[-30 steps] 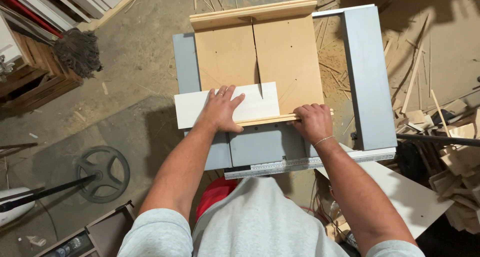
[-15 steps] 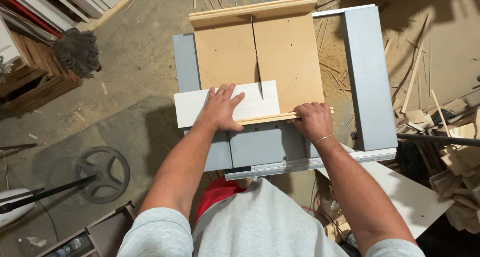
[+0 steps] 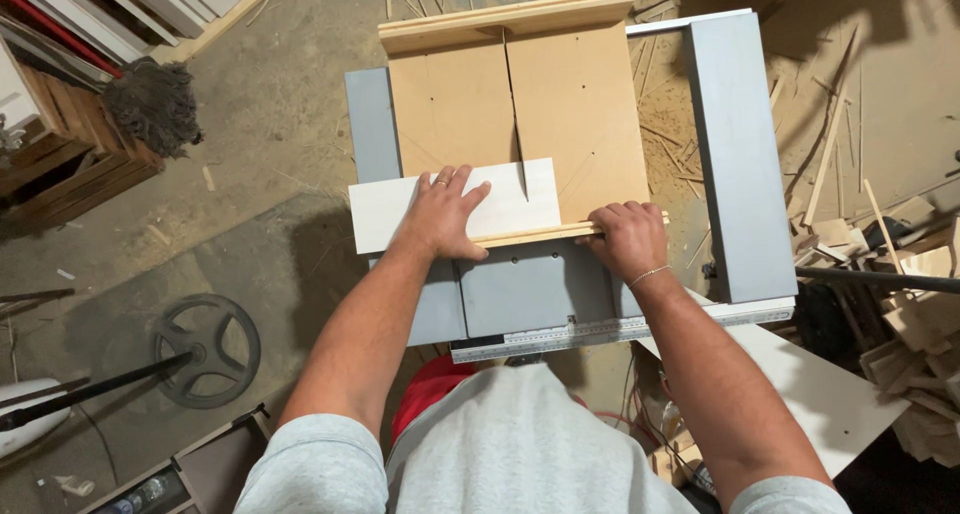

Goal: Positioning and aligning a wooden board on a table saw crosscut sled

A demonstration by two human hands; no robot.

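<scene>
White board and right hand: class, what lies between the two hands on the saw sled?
In the head view, between the left hand and the right hand lie the white board, the near fence strip and the blade slot.

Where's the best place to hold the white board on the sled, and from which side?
Probably flat from above on the white board, left of the sled's slot, as the left hand does. It lies flat against the near fence, which the right hand grips.

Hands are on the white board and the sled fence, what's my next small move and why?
Probably push the wooden sled forward slowly. The left hand presses the white board flat against the fence, the right hand grips that fence, and the board spans the sled's slot.
</scene>
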